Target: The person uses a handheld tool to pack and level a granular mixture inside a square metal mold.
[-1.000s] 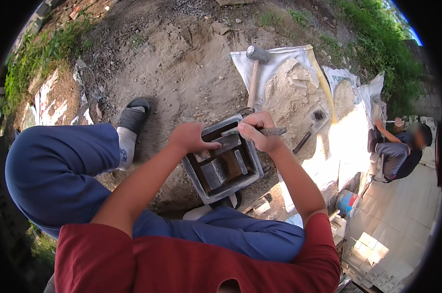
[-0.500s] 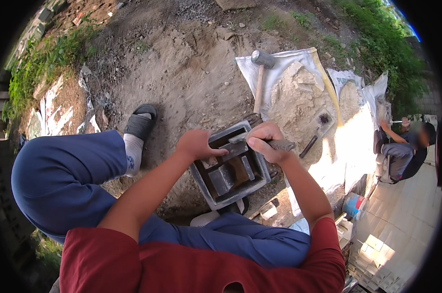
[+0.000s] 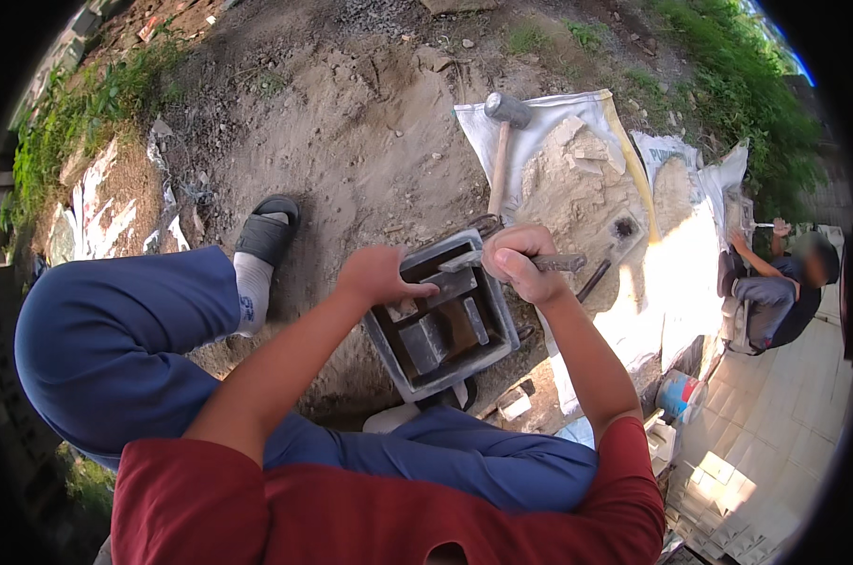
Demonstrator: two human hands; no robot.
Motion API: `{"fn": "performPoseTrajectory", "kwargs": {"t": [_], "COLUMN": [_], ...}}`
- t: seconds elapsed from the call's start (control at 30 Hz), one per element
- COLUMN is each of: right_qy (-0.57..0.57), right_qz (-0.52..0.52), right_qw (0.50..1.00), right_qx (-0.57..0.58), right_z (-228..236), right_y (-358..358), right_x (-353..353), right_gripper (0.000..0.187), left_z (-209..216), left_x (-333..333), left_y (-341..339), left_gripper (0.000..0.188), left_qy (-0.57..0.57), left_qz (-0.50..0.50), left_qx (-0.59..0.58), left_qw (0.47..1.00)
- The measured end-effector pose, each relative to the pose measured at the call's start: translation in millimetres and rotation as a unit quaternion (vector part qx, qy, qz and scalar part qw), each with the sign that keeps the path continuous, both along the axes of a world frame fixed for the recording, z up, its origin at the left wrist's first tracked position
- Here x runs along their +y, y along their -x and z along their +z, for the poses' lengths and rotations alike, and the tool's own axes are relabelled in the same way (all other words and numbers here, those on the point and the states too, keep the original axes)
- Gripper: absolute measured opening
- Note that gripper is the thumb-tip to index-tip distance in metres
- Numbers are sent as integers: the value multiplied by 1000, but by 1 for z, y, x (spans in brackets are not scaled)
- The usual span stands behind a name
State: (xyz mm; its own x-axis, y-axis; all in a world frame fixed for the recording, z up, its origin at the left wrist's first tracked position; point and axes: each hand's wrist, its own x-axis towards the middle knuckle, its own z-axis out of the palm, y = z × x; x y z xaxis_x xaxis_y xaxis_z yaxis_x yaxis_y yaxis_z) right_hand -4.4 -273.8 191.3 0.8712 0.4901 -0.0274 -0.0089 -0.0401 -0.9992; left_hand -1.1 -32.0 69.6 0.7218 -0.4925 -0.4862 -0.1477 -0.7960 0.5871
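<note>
A dark grey box-shaped mold (image 3: 405,374) with block-like inserts inside sits tilted between my legs. My left hand (image 3: 381,280) grips its upper left side, the thumb lying over a grey inner block (image 3: 453,283) and the fingers mostly hidden. At the upper right corner my right hand (image 3: 523,261) is closed around a trowel-like tool (image 3: 563,264). The handle's end sticks out to the right of the fist. Its pale flat blade (image 3: 462,262) points left over the mold's top edge; part of it is behind the fingers.
A mallet (image 3: 507,111) lies on a white sack (image 3: 480,122) beside a heap of pale powder (image 3: 558,188). A dark bar (image 3: 594,281) rests near my right hand. At the right are a paint bucket (image 3: 679,395) and another person (image 3: 770,287) seated.
My right hand has shifted slightly right and drawn the tool with it, away from the mold's middle. The left hand stays in place on the mold.
</note>
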Motion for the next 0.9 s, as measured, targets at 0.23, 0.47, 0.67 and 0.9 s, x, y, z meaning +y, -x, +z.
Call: {"fn": "performPoseTrajectory", "kwargs": {"t": [0.23, 0.47, 0.67, 0.9], "right_qy": [4, -30, 5, 27], "right_qz": [-26, -61, -17, -46], "right_qw": [997, 997, 999, 998], "right_qx": [-72, 33, -41, -23], "right_z": [-44, -9, -52, -17], "right_y": [26, 12, 19, 10], "right_x": [0, 7, -9, 8], "right_gripper": [32, 37, 38, 41], "left_z": [8, 3, 2, 10], "left_x": [-2, 1, -4, -5], "left_y": [-2, 3, -1, -1], "left_gripper": [88, 87, 85, 84], "left_qy": [-27, -9, -12, -15], "left_qz": [-20, 2, -12, -3], "left_qx": [-5, -16, -17, -1], "left_qw": [999, 1000, 1000, 1000]}}
